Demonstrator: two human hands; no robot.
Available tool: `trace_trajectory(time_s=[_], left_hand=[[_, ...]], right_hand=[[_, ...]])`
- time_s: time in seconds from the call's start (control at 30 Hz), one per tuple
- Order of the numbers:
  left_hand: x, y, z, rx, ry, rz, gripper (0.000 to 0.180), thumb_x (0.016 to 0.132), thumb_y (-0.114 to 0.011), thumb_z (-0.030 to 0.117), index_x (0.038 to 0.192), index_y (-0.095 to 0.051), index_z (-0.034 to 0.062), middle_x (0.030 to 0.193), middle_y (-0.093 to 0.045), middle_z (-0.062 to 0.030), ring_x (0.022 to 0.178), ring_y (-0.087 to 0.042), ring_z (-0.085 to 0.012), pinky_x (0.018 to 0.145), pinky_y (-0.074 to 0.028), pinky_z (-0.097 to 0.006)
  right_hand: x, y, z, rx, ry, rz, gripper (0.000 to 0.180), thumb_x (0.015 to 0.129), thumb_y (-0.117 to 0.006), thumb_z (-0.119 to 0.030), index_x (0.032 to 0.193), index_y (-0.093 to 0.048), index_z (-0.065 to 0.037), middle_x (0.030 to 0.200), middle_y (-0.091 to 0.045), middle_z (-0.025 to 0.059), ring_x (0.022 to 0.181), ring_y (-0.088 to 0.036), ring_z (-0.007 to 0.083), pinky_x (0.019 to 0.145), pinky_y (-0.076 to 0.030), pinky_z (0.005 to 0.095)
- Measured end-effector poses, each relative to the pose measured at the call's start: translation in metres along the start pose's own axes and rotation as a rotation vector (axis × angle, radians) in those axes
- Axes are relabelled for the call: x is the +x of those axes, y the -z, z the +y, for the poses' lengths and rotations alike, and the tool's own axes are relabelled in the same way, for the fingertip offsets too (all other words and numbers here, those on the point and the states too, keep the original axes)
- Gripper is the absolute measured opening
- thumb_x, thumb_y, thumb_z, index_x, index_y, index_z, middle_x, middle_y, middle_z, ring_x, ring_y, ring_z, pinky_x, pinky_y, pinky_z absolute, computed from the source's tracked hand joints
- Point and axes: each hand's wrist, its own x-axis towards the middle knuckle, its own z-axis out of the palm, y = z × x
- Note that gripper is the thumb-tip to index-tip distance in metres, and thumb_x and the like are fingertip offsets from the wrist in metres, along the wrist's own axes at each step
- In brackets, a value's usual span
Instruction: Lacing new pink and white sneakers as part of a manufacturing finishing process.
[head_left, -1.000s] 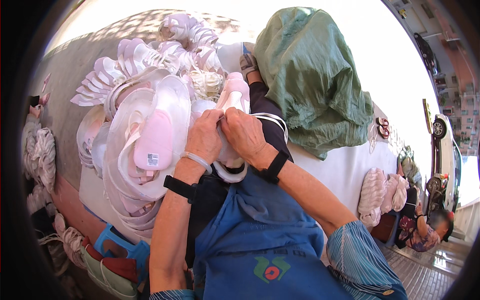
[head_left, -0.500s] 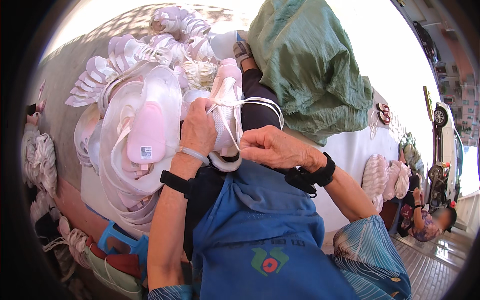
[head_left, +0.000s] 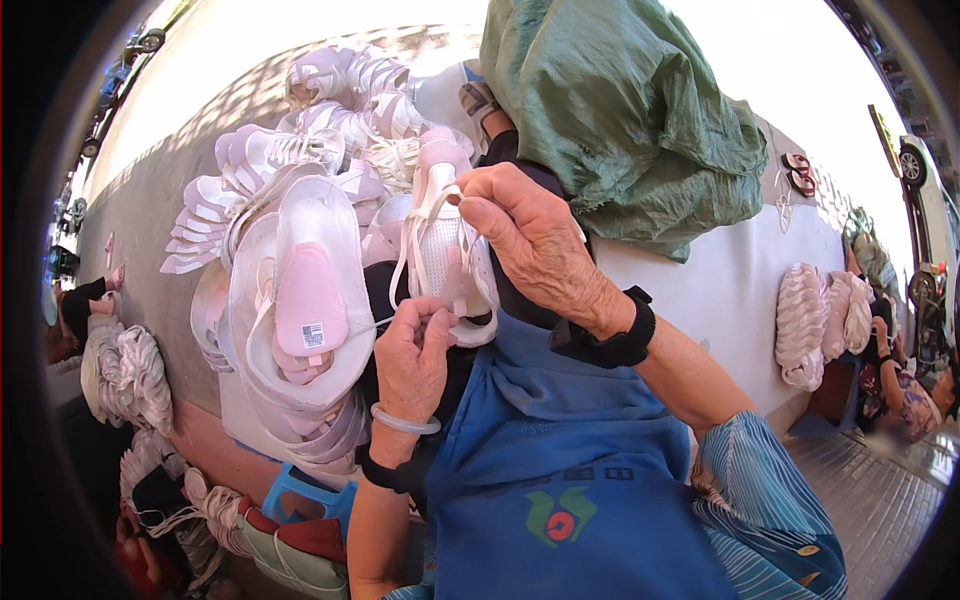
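Note:
A white-and-pink shoe upper (head_left: 440,248) lies across my lap, its toe pointing away from me. A white shoelace (head_left: 402,262) runs through its eyelets. My right hand (head_left: 545,245) is closed, pinching a loop of the lace between thumb and forefinger above the upper. Close to the ankle opening, my left hand (head_left: 412,355) is closed with thumb and fingertips together on the lace; a thin white end sticks out beside it. To the left sits a stack of nested white-and-pink uppers (head_left: 312,270) with a printed label on the top one.
More uppers (head_left: 350,85) and a bundle of white laces (head_left: 392,160) lie beyond the stack. A large green sack (head_left: 620,120) stands ahead on the right. Bundled uppers (head_left: 802,325) lie farther right, near another person (head_left: 905,395). A blue plastic stool (head_left: 300,495) is at lower left.
My left hand has come down from the laced middle to the ankle opening. My right hand has moved up and left over the upper, now holding a lace loop. The view has shifted slightly.

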Motion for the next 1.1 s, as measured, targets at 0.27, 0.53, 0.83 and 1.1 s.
trace_trajectory(time_s=[0.27,0.53,0.83,1.1], left_hand=[[-0.009,-0.019,-0.009,-0.533,0.495,-0.046,0.040,0.100,-0.050,0.028,0.126,-0.044,-0.0022,0.100,-0.063,-0.0146,0.077,-0.066,-0.0199,0.071,-0.058,-0.033],[0.011,-0.042,-0.019,-0.825,0.650,-0.032,0.028,0.099,-0.048,0.043,0.092,-0.052,0.0166,0.065,-0.048,0.0043,0.049,-0.041,-0.0076,0.047,-0.035,-0.023],[0.012,-0.035,-0.042,-0.909,0.602,0.050,0.031,0.101,-0.044,0.043,0.091,-0.051,0.0145,0.063,-0.045,0.0042,0.049,-0.040,-0.0074,0.048,-0.037,-0.025],[0.016,-0.046,-0.043,-0.934,0.563,0.092,0.043,0.100,-0.043,0.047,0.092,-0.054,0.0061,0.064,-0.055,-0.0039,0.049,-0.048,-0.0122,0.046,-0.045,-0.030]], right_hand=[[0.009,-0.027,0.022,0.482,-0.468,-0.259,0.031,0.100,-0.049,-0.029,0.086,-0.055,-0.002,0.071,-0.045,-0.0021,0.059,-0.041,0.0043,0.053,-0.042,0.0210],[-0.020,-0.006,0.017,0.537,-0.636,-0.355,0.023,0.099,-0.051,-0.026,0.090,-0.056,-0.006,0.066,-0.038,-0.0076,0.053,-0.031,0.0011,0.045,-0.025,0.0199],[-0.047,0.151,-0.098,0.711,-0.470,-0.143,0.027,0.102,-0.041,-0.019,0.077,-0.041,-0.008,0.052,-0.029,-0.0068,0.037,-0.019,0.0013,0.033,-0.014,0.0219],[-0.102,0.239,-0.103,0.503,-0.532,0.606,0.023,0.101,-0.045,-0.019,0.080,-0.041,-0.009,0.057,-0.023,-0.0072,0.045,-0.017,0.0027,0.038,-0.015,0.0197]])
